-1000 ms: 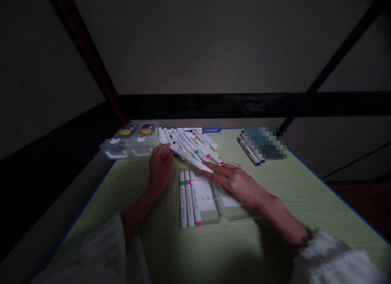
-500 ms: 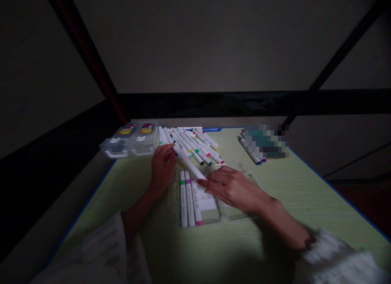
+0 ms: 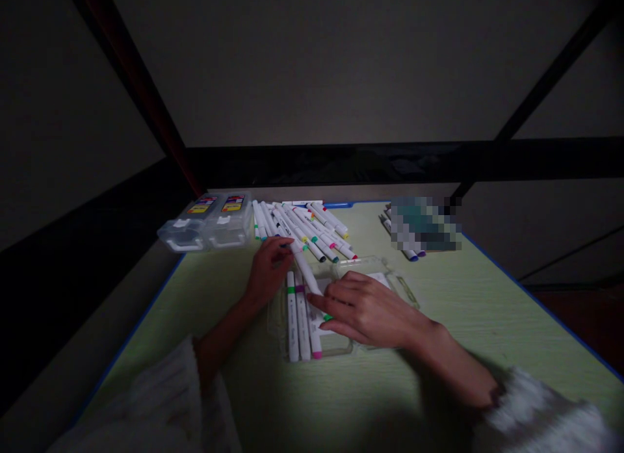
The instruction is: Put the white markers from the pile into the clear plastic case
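Observation:
A white marker (image 3: 307,271) slants above an open clear plastic case (image 3: 344,350). My left hand (image 3: 271,268) pinches its far end, and the fingers of my right hand (image 3: 365,307) close around its near end, where a green tip shows. Under it, in the left half of the case, several white markers (image 3: 298,323) lie side by side; green, purple and pink bands or ends are visible on them. My right hand partly covers the case's right half and some of the white paper inside.
A pile of white markers (image 3: 312,229) with coloured ends lies behind the case. Two closed clear cases (image 3: 209,222) stand at the back left. At the back right, more markers (image 3: 409,251) lie beside a blurred-out item (image 3: 426,222). Everything rests on a pale green table (image 3: 234,388).
The marker held between my hands has shifted nearer and slightly right, over the case. My left hand moved with it, and a green tip now shows by my right fingers.

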Demonstrator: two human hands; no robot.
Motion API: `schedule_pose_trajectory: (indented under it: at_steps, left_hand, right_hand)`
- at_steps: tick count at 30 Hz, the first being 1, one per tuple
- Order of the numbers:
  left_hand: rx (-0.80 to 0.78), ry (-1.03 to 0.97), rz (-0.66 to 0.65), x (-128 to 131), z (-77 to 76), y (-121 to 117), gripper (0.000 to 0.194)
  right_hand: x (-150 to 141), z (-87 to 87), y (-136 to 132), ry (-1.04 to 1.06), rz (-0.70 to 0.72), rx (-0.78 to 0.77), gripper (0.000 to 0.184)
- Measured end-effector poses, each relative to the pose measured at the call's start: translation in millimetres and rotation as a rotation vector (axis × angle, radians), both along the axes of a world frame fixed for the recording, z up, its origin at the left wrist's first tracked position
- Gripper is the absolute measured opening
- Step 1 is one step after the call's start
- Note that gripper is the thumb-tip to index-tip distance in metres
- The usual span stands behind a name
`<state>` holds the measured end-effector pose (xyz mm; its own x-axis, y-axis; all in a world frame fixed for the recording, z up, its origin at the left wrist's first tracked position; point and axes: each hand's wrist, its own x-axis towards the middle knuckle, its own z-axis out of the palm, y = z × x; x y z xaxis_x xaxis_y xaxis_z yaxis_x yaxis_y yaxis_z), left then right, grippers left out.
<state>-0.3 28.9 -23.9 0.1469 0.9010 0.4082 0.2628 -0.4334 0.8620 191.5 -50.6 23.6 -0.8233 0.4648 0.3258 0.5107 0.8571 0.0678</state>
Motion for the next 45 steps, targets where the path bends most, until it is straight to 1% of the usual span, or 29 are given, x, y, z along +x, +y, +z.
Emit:
schedule_pose_trajectory:
  at_steps: [5,16,25,30,35,41,45]
  left_hand:
    - [-0.013,0.071,-0.043,1,1.7,-2,0.018]
    - [-0.046,0.162,-0.096,5,5.4,-7,0.018]
    - [0.036,0.246,-0.108,5,2.4,-9,0.016]
    - [0.011,0.205,-0.131,7,3.0,-9,0.015]
    - [-0.021,0.211,-0.137,7,4.7,-10,0.017]
    - [-0.122,0.218,-0.147,8,6.2,-12,0.022]
    - [-0.127,0.215,-0.175,9,7.6,-13,0.022]
  right_hand:
    - [-2,-1.1,-2,-0.002,0.023,-0.003,0.042]
    - [-7,-1.8,-6,-0.035,0.04,-0.074,0.044]
    - [-7,-3.6,-9,-0.08,0.062,-0.114,0.041]
    - [-9,-3.5,-10,-0.114,0.06,-0.147,0.038]
    - [-9,-4.3,-10,-0.127,0.055,-0.16,0.036]
    - [-10,-4.4,-10,-0.132,0.059,-0.17,0.035]
    - [-11,-4.4,-11,-0.145,0.072,-0.186,0.035]
